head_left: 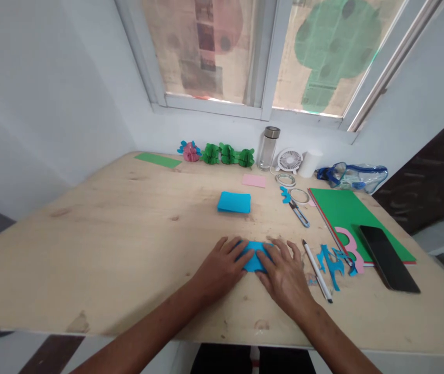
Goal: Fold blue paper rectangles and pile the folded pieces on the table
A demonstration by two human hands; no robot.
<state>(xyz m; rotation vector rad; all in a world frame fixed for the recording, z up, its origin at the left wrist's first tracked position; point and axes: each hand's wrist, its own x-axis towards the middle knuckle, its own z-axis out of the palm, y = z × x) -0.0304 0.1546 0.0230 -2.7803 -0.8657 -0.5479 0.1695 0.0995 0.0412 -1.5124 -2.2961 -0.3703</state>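
A small blue sheet of paper (253,264) lies on the table in front of me, partly covered by both hands. My left hand (225,263) rests on its left side, fingers spread and the index fingertip on the paper. From the right, my right hand (284,275) presses down on it, its fingers also apart. Whether either thumb reaches under the near edge cannot be seen. Beyond my hands sits a stack of blue paper pieces (234,202). To the right of my right hand is a white pen (317,271), with blue paper scraps (334,265) beside it.
Thread snips (298,213) and tape rolls (298,196) lie behind the pen. A black phone (389,258) rests on green sheets (346,208) at right. Along the wall stand paper figures (227,154), a glass bottle (267,150), a small fan (289,160) and a clear pouch (358,176).
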